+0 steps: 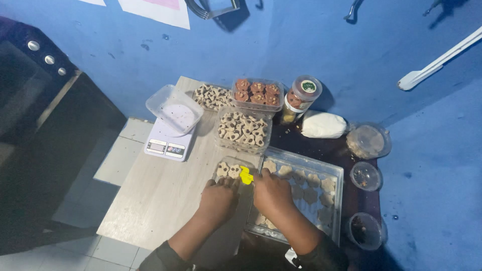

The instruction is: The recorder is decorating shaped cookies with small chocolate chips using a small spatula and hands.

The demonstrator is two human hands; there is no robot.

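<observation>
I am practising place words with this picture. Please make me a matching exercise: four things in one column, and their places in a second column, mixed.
Things
1. kitchen scale
2. white bag
3. metal tray
4. yellow piece

Places
A. between the left hand and the right hand
B. under an upturned clear tub
C. under the right hand, holding pale biscuits
D. beside the jar, near the blue wall

Pairs: 1-B, 2-D, 3-C, 4-A
</observation>
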